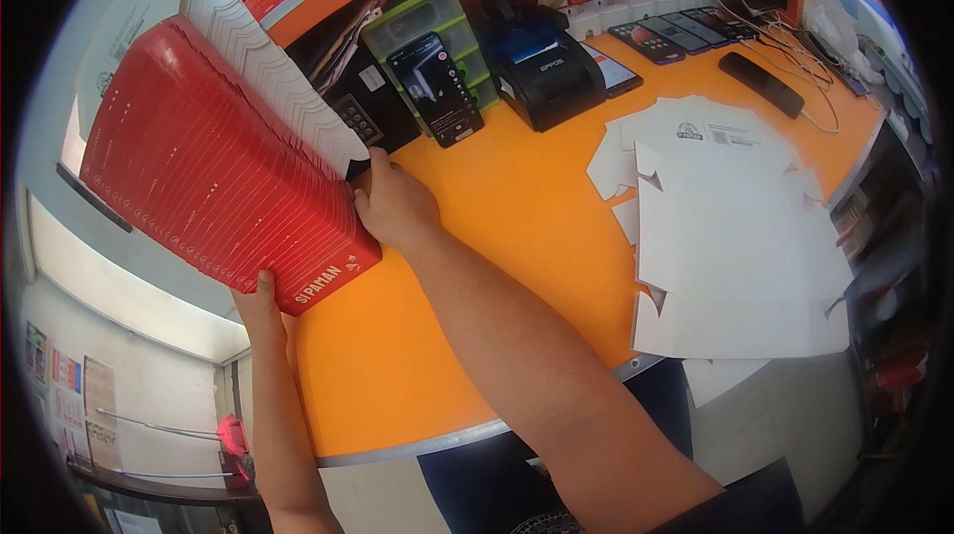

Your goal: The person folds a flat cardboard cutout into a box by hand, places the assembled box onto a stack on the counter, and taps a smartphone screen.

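Observation:
A thick stack of red flat-folded cardboard boxes (pixel 238 166), printed "SI PAMAN" on the front one, leans at the left side of the orange desk. My left hand (pixel 258 301) grips its lower edge, thumb on the red face and the other fingers hidden behind. At the stack's right edge, my right hand (pixel 400 198) is closed against the side, with fingertips partly out of sight. Behind the red layers, a bundle of white-edged folded cardboard (pixel 268 67) sticks up. White cardboard blanks (pixel 740 246) with notched sides lie on the right, overhanging the desk's front edge.
An upright phone (pixel 437 92) leans on a green-framed drawer unit (pixel 467 32). Beside it stands a black EPPOS printer (pixel 547 72). Several phones (pixel 651 42) lie at the back near power strips, and another phone (pixel 760 84) is on a cable. The orange desk (pixel 517 206) has a metal-trimmed front edge.

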### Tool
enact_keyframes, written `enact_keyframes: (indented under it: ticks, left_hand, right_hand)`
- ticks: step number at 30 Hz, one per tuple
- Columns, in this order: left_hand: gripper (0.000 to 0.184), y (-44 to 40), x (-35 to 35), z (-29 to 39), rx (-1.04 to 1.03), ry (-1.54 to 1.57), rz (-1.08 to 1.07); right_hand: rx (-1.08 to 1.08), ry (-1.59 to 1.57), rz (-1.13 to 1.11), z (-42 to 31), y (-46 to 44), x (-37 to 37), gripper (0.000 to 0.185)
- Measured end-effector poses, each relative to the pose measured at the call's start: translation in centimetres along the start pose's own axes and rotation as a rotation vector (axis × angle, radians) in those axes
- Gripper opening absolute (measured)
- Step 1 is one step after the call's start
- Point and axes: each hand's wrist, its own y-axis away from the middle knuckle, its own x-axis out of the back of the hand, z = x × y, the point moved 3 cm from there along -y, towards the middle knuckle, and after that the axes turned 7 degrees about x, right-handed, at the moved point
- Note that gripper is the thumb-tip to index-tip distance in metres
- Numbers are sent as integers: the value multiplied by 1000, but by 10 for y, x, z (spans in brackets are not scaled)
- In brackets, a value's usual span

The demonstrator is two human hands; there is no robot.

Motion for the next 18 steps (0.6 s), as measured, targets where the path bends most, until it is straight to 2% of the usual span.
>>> enact_keyframes:
  ticks: [18]
  left_hand:
    - [102, -1, 1, -1, -16, -18, 4]
  right_hand:
    - [-5, -11, -4, -1, 1, 2, 57]
